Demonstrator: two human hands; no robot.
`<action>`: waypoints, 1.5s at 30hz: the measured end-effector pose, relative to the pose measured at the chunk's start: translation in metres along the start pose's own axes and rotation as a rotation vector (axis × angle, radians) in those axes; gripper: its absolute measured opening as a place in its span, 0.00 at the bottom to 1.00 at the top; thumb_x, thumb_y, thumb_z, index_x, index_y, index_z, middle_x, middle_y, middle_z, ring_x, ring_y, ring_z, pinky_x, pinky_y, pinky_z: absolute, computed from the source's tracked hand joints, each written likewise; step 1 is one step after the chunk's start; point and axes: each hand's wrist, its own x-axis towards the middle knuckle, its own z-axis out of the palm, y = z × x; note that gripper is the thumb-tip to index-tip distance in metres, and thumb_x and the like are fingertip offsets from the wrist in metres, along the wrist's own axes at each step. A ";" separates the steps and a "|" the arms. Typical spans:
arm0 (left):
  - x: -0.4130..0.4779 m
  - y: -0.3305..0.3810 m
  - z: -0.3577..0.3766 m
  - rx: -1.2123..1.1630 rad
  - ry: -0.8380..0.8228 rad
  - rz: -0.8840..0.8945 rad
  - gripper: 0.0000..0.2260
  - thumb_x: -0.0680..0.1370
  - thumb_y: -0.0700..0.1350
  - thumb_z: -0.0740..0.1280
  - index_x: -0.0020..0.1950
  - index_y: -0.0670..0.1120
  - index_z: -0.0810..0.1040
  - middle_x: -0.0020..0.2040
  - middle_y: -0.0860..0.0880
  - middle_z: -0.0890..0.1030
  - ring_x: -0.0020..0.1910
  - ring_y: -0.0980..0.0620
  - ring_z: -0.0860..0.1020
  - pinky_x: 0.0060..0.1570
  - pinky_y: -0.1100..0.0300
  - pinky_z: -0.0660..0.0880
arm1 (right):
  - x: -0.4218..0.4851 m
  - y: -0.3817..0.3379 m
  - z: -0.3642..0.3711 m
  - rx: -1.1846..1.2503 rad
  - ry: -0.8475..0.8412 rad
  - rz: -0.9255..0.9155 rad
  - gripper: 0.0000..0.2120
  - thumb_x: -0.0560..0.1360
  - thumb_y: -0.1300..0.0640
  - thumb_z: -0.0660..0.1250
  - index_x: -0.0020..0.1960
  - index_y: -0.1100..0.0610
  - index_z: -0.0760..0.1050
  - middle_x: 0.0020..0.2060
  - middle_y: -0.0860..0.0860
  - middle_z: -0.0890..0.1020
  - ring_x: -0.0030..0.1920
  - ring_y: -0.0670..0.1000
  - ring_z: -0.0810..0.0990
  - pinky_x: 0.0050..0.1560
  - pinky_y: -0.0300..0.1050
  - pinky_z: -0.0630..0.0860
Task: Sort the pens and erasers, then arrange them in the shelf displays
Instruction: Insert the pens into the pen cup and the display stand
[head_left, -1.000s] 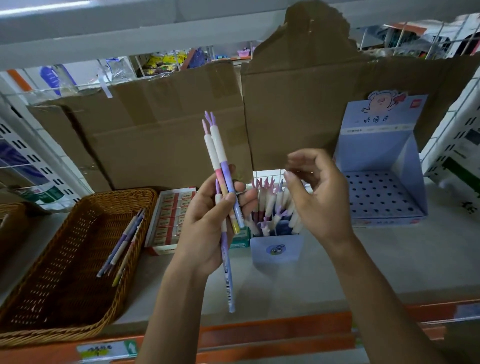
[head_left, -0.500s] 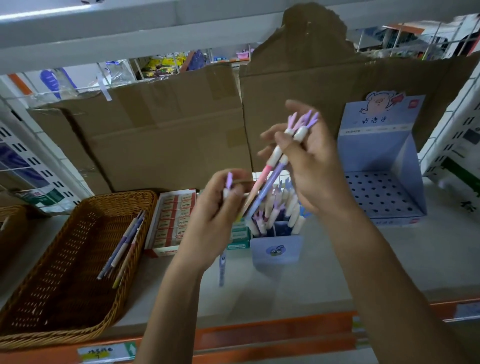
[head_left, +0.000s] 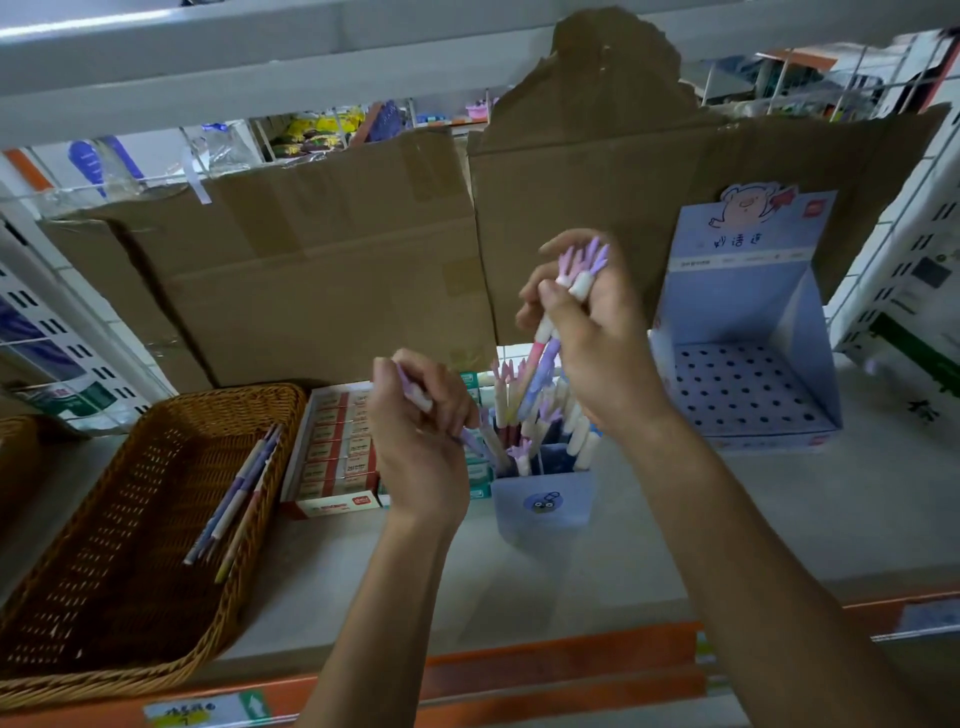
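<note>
My right hand (head_left: 597, 332) grips two pens (head_left: 545, 353), one pink and one purple, with white caps and purple tops, their tips slanting down toward a small blue pen holder (head_left: 543, 501) crowded with several similar pens. My left hand (head_left: 421, 431) holds a single purple pen (head_left: 415, 397) just left of that holder. A wicker basket (head_left: 130, 582) at the left contains a few more pens (head_left: 234, 499). An open box of red-and-white erasers (head_left: 335, 452) sits between basket and holder. A blue display stand with a hole grid (head_left: 743, 389) stands empty at the right.
Brown cardboard sheets (head_left: 332, 270) line the back of the shelf. An upper shelf edge (head_left: 260, 57) runs across the top. White perforated side panels stand at both sides. The shelf's orange front rail (head_left: 561, 670) lies below my arms.
My right hand took two of the pens from my left hand and carried them right and down toward the blue holder. My left hand lowered, keeping one pen.
</note>
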 end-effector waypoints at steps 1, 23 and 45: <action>0.000 -0.006 -0.002 0.051 -0.024 0.002 0.19 0.76 0.50 0.51 0.27 0.48 0.69 0.23 0.52 0.63 0.24 0.53 0.60 0.28 0.61 0.63 | -0.001 0.003 0.003 -0.056 -0.031 0.024 0.12 0.78 0.70 0.55 0.51 0.54 0.68 0.38 0.52 0.75 0.36 0.44 0.76 0.42 0.36 0.74; 0.012 0.000 -0.044 1.336 -0.050 0.439 0.05 0.74 0.40 0.64 0.46 0.45 0.80 0.42 0.52 0.80 0.41 0.51 0.78 0.40 0.58 0.73 | 0.005 0.014 -0.002 -1.097 -0.148 -0.072 0.11 0.79 0.58 0.59 0.55 0.61 0.77 0.50 0.58 0.81 0.51 0.58 0.77 0.50 0.52 0.73; 0.034 0.077 -0.245 1.837 -0.038 -0.699 0.27 0.75 0.60 0.64 0.68 0.45 0.66 0.67 0.41 0.67 0.66 0.39 0.66 0.62 0.49 0.68 | -0.014 0.109 0.236 -1.174 -0.792 -0.017 0.11 0.76 0.60 0.59 0.57 0.58 0.74 0.57 0.56 0.76 0.61 0.58 0.69 0.57 0.49 0.67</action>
